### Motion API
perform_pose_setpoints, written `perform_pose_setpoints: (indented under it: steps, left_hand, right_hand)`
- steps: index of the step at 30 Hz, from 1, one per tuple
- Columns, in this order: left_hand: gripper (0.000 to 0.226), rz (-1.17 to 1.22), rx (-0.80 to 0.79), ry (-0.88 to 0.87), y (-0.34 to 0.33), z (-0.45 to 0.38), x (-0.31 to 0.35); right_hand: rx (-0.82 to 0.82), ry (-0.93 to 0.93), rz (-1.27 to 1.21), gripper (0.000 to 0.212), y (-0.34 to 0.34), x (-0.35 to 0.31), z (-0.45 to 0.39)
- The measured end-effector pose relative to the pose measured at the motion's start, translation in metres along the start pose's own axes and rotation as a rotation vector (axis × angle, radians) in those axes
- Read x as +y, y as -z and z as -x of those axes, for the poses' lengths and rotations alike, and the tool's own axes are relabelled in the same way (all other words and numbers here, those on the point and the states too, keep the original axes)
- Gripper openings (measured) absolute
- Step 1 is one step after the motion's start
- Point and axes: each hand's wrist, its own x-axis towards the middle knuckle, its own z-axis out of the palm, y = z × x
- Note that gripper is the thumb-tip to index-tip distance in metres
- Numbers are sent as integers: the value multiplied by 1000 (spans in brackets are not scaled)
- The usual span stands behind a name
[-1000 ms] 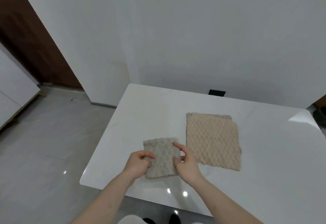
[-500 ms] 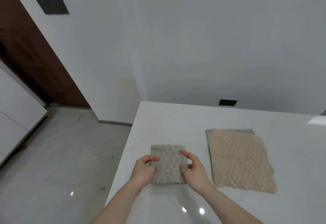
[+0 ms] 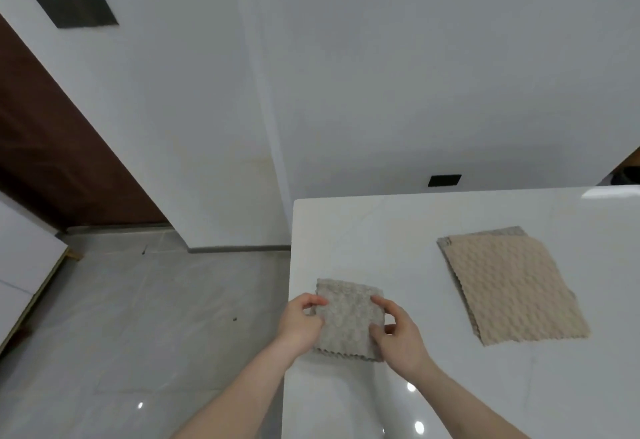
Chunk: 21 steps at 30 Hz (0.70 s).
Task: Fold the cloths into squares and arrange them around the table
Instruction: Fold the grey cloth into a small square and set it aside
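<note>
A small grey textured cloth [image 3: 348, 317], folded into a square, is at the left edge of the white table [image 3: 381, 227]. My left hand [image 3: 299, 324] pinches its left side, thumb on top. My right hand [image 3: 398, 333] pinches its right side. To the right, a larger beige cloth [image 3: 512, 286] lies flat and unfolded on the table, with a grey cloth's edge [image 3: 491, 232] showing beneath it along the far and left sides.
The table's left edge [image 3: 290, 286] runs just beside my left hand, with grey tiled floor [image 3: 138, 317] below. White walls stand behind, with a dark socket [image 3: 444, 180] low on the far wall and a brown door [image 3: 52, 148] at the left.
My view has swung left, so the table sits further right in the frame. Both hands keep hold of the grey folded cloth, which is now nearer the table's left edge.
</note>
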Motion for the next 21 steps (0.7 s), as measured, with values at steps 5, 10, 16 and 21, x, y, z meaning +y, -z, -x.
perform_pose_setpoints:
  steps: [5, 10, 16, 21]
  left_hand:
    - [43, -45, -19, -50, -7, 2, 15]
    - [43, -118, -72, -65, -6, 6, 26]
    - [44, -143, -74, -59, 9, -19, 35]
    - [43, -181, -154, -84, 30, -57, 46]
  right_hand:
    - [25, -10, -13, 51, 15, 0, 3]
    - [46, -48, -59, 52, 10, 4, 8]
    - [70, -62, -81, 54, -4, -9, -1]
    - [145, -90, -92, 54, -25, -25, -25]
